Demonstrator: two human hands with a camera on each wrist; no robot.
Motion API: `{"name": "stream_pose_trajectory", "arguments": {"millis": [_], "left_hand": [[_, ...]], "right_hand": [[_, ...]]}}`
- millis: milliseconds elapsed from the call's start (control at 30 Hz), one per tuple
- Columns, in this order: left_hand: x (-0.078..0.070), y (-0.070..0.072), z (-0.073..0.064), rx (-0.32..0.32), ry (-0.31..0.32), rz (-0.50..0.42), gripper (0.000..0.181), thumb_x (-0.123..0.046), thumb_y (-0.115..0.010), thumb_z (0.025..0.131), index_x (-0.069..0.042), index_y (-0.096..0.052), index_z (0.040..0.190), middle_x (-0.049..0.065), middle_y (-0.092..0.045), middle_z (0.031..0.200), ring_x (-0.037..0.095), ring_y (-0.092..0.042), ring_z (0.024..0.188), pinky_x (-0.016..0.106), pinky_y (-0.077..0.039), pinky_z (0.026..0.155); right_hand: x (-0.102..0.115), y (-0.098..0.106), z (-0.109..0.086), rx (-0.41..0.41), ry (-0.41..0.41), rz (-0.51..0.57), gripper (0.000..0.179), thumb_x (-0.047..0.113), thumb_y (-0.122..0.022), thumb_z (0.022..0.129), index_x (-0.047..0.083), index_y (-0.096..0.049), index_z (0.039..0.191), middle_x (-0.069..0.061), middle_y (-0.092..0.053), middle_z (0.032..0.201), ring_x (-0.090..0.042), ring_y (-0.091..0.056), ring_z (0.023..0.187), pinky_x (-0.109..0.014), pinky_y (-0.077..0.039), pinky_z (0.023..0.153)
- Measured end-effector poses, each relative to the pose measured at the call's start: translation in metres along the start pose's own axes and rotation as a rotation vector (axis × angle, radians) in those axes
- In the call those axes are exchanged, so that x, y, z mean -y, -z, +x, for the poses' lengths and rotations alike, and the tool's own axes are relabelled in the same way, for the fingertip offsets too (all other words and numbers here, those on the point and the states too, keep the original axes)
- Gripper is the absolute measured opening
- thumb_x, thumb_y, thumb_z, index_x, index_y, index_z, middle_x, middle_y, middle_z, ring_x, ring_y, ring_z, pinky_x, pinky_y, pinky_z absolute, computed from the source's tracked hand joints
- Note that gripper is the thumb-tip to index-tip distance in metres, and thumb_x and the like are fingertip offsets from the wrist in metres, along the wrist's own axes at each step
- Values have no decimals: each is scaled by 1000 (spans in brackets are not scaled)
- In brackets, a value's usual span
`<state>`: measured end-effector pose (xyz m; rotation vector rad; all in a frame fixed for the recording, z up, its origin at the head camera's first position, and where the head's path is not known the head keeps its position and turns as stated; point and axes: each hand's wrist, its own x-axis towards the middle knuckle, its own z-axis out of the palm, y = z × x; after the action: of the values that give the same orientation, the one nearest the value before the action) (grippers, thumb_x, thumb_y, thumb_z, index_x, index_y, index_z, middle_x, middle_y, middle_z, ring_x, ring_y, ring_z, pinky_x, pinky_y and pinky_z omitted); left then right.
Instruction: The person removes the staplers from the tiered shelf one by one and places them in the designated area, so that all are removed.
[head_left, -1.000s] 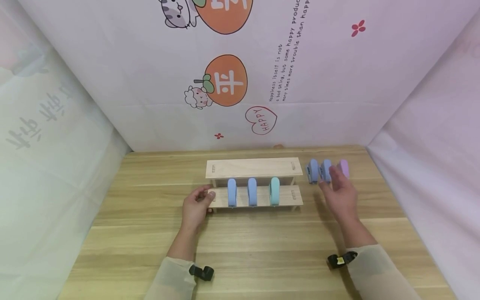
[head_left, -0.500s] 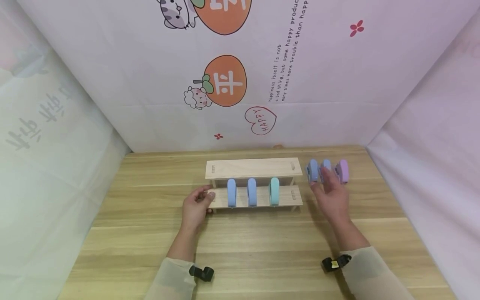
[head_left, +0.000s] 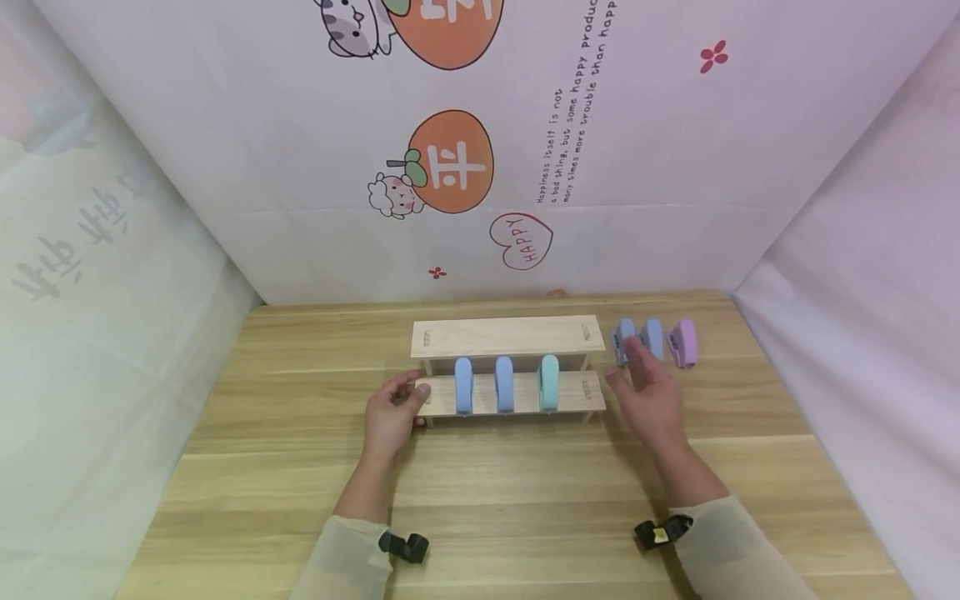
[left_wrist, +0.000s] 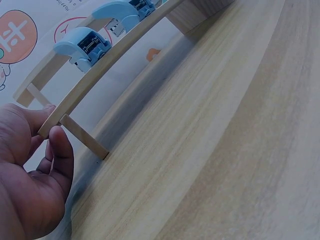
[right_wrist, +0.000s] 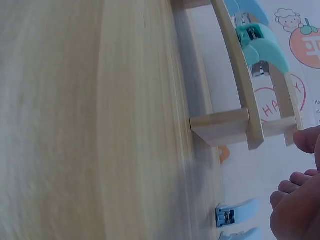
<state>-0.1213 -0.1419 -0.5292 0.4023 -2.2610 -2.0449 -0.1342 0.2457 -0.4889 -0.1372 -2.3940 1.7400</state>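
Observation:
My left hand [head_left: 390, 414] pinches the left end of the lower shelf [head_left: 483, 395] of a two-step wooden rack, thumb on top and fingers beneath. Along that shelf stand two blue stapler-like plastic pieces, one on the left [head_left: 463, 387] and one mid-shelf [head_left: 504, 385], then a mint-green one [head_left: 550, 383] of the same shape. Metal parts show in them in both wrist views. My right hand [head_left: 654, 408], fingers loosely extended and holding nothing, is just right of the rack. Its fingertips overlap the nearest blue piece [head_left: 625, 328] of a second row on the table.
Another blue piece [head_left: 652, 336] and a purple one [head_left: 684, 343] continue that row to the right. Behind the lower shelf stands the bare upper shelf [head_left: 510, 336]. A printed white cloth [head_left: 637, 242] backs the wooden table [head_left: 510, 500], with white sheets on both sides.
My right hand has moved left, from near the purple piece past the middle blue one to the blue one nearest the rack. My left hand keeps its hold on the shelf.

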Motion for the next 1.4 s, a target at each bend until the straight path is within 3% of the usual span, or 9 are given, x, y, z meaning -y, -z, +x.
{"name": "stream_pose_trajectory", "arguments": {"millis": [167, 667, 900, 1400], "left_hand": [[-1, 0, -1, 5, 1, 3, 29, -27, -78, 95, -18, -74, 122, 10, -63, 107, 24, -62, 92, 30, -64, 63], [-5, -1, 0, 13, 36, 17, 37, -30, -78, 95, -15, -72, 129, 10, -59, 114, 21, -59, 97, 29, -64, 65], [-5, -3, 2, 5, 59, 38, 35, -19, -74, 98, -8, -69, 132, 12, -58, 113, 20, -58, 94, 31, -64, 65], [-1, 1, 0, 22, 10, -24, 36, -29, -79, 95, -14, -73, 127, 10, -58, 111, 23, -60, 95, 30, -64, 63]], "right_hand": [[6, -3, -5, 26, -30, -20, 69, 22, -72, 100, 16, -39, 159, -4, -40, 162, -22, -37, 150, -23, -34, 118], [6, -14, -15, 50, 13, -26, 67, 22, -73, 99, 11, -43, 157, -9, -44, 160, -26, -42, 147, -31, -37, 119], [6, -19, -20, 53, 16, -4, 68, 19, -73, 98, 9, -42, 157, -13, -44, 159, -29, -42, 147, -29, -38, 117], [7, -34, -35, 103, 24, 29, 74, 21, -75, 97, 11, -37, 160, -6, -44, 159, -23, -44, 146, -23, -39, 114]]}}
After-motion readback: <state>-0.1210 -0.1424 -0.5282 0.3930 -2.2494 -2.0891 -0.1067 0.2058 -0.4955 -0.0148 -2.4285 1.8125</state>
